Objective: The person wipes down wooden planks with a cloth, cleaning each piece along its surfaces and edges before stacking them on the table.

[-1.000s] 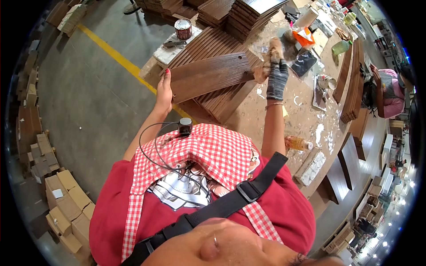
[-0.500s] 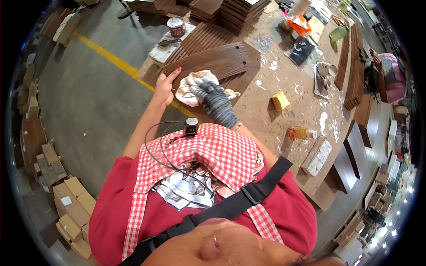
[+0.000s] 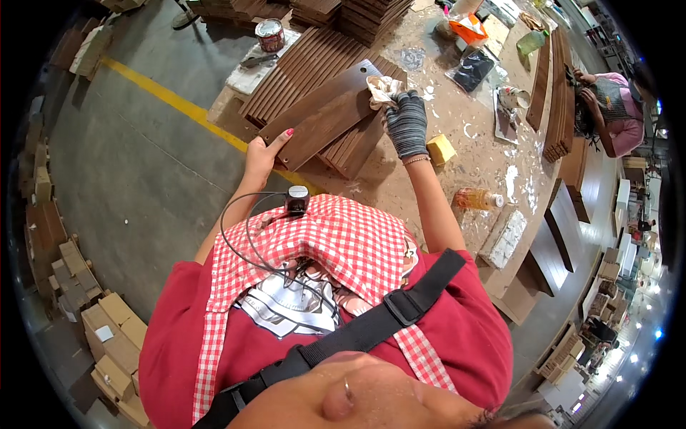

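A dark brown wooden board (image 3: 321, 111) with holes near its ends lies tilted across the stacked boards. My bare left hand (image 3: 264, 154) grips its near left end, with the thumb on top and the fingers underneath. On my right hand (image 3: 407, 125) is a grey striped glove, and it is closed on a crumpled off-white rag (image 3: 384, 91). The rag is against the board's far right end. Beneath and behind the board, slatted brown boards (image 3: 304, 68) lie in rows on the worktable (image 3: 446, 182).
A yellow sponge (image 3: 441, 149), a bottle of amber liquid (image 3: 477, 199) and a white-smeared block (image 3: 504, 238) sit to the right. An open can (image 3: 270, 35) stands at the back left. Tall board stacks (image 3: 371, 25) rise behind. Another person (image 3: 616, 111) works at far right.
My right hand has carried the rag from the board's near left part to its far right end. The board has turned, its face now more visible. My left hand keeps its hold.
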Tool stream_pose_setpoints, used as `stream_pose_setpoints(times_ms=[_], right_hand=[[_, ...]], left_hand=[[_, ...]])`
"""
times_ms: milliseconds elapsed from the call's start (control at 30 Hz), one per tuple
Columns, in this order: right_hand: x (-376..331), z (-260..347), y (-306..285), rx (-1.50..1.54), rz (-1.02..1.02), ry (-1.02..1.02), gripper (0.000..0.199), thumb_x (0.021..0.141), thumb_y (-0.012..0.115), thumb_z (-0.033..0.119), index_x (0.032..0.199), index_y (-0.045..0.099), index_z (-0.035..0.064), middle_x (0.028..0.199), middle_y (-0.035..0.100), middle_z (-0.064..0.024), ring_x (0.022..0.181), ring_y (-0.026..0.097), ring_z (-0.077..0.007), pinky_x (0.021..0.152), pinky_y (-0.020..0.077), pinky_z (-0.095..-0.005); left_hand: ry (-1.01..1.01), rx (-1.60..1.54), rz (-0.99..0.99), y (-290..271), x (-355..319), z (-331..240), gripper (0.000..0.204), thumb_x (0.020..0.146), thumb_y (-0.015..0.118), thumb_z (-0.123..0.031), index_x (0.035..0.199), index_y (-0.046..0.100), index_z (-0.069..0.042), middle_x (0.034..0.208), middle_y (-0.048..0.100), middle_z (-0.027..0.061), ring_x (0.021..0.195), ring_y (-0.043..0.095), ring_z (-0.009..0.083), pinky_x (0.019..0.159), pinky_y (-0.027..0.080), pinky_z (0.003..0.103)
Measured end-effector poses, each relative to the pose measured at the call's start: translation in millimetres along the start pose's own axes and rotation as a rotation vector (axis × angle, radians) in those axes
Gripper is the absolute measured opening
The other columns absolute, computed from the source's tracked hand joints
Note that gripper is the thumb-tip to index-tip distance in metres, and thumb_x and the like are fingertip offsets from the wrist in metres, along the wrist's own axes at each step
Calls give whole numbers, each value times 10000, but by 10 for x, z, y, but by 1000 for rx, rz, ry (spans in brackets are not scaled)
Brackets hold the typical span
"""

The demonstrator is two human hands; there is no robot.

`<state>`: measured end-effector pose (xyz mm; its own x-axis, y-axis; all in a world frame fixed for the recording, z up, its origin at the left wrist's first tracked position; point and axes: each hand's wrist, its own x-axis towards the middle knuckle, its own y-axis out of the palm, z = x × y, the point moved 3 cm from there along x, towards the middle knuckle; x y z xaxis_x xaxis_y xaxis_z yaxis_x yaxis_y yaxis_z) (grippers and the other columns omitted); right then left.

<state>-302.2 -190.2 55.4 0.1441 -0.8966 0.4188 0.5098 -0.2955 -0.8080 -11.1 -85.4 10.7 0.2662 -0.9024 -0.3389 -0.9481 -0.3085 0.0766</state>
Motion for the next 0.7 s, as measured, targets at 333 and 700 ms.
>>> stream_pose_setpoints(times_ms=[333,700], right_hand=[[-328,522,133,116,219,-37,203,733,653,120,913,655,25,1026,579,-198,936,562,-370,868,470,-417],[-629,782,116,-27,364,60,236,747,636,145,952,633,29,1058,572,-188,955,565,-361,865,476,-414]], left_hand=[[-130,59,130,8,-80,-19,526,762,769,-410,985,620,42,770,650,60,547,617,124,426,503,236],[-194,-93,182,356,-27,173,500,761,778,-372,982,619,48,783,661,91,566,651,167,444,538,271]])
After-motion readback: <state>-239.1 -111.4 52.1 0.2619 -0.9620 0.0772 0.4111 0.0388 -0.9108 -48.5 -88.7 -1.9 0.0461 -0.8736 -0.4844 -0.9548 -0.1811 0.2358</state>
